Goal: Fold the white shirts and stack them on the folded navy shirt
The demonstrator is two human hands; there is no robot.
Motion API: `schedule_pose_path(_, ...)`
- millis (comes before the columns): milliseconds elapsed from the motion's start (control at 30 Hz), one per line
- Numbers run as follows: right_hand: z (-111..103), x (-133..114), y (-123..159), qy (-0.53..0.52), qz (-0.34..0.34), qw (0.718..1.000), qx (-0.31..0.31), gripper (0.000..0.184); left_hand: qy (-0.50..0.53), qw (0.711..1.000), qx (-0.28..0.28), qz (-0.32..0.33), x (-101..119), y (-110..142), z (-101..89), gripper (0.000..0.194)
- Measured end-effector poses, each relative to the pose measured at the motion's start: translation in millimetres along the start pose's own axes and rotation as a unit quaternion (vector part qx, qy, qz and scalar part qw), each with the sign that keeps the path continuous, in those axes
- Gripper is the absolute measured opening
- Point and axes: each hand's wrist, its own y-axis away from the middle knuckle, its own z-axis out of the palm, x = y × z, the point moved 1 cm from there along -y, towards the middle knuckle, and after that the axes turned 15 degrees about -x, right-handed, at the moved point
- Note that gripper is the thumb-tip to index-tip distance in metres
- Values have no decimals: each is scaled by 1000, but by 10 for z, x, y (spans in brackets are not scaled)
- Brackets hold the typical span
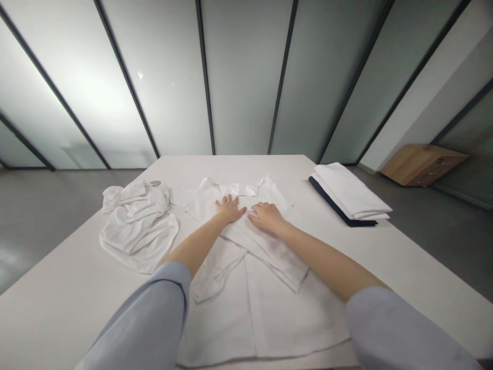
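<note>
A white long-sleeved shirt (265, 308) lies spread on the table, its collar toward the far side and its hem near me. Both sleeves are folded inward and cross over the body. My left hand (229, 209) rests flat on the upper part below the collar, fingers spread. Beside it, my right hand (266, 217) lies on the cloth with its fingers stretched out toward the left. Neither hand grips anything. Parts of the sleeves are hidden under my forearms.
On the left of the white table (77, 272) sits a crumpled white garment (140, 226). A folded white cloth (350, 192) lies on a dark folded cloth (331, 200) at the right. Beyond stand frosted glass panels (246, 77) and a wooden cabinet (419, 162).
</note>
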Motion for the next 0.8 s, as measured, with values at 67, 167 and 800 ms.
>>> schedule_pose_path(67,106,-86,108,-6,14,1000,-15,54,9,999,36,17,-49,-65,-34,65)
schedule_pose_path(167,239,-82,122,-14,36,999,-24,62,10,993,100,61,-51,0,-73,53)
schedule_pose_path(800,14,201,-181,-35,-11,993,113,37,-4,999,45,12,-57,201,85,70)
